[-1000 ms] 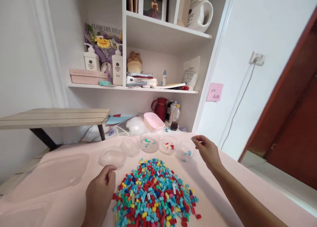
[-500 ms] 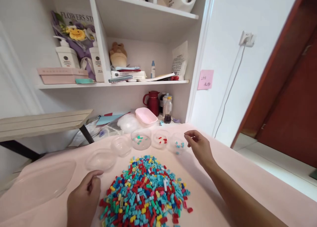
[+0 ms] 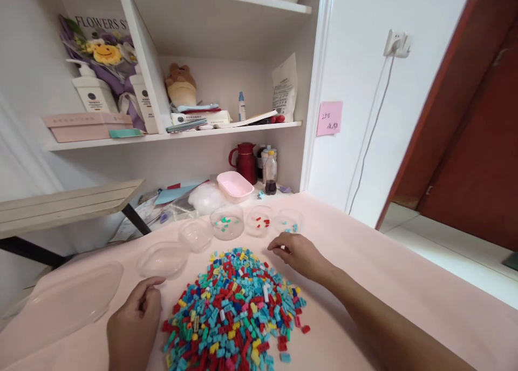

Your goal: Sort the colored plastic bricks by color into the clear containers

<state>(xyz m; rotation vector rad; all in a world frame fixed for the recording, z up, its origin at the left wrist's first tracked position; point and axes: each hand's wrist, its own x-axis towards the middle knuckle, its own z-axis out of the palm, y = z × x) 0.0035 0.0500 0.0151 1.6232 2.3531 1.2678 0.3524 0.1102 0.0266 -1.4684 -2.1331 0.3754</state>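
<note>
A heap of small coloured building bricks (image 3: 238, 311), mostly blue, red, green and yellow, lies on a pink-covered table. My right hand (image 3: 297, 255) hovers by the heap's upper right edge, fingers curled together; no brick shows in them. Left of the heap rests my left hand (image 3: 135, 319), thumb over bent fingers; whatever it may hold is hidden. Behind the heap, one clear dish (image 3: 288, 216) has a few blue bricks. Red bricks lie in the dish (image 3: 259, 214) beside it, green ones in a larger round dish (image 3: 226, 236).
More clear containers run leftward: a small bowl (image 3: 196, 242), an oval dish (image 3: 162, 265) and a large tray (image 3: 81, 301). A pink basin (image 3: 234, 186), red jug (image 3: 246, 163) and dark-filled bottle (image 3: 271, 176) stand behind. A wooden bench (image 3: 68, 203) is at left.
My right hand has moved from beside the blue-brick dish down and left toward the heap. My left hand has stayed nearly in place. The view has shifted slightly.
</note>
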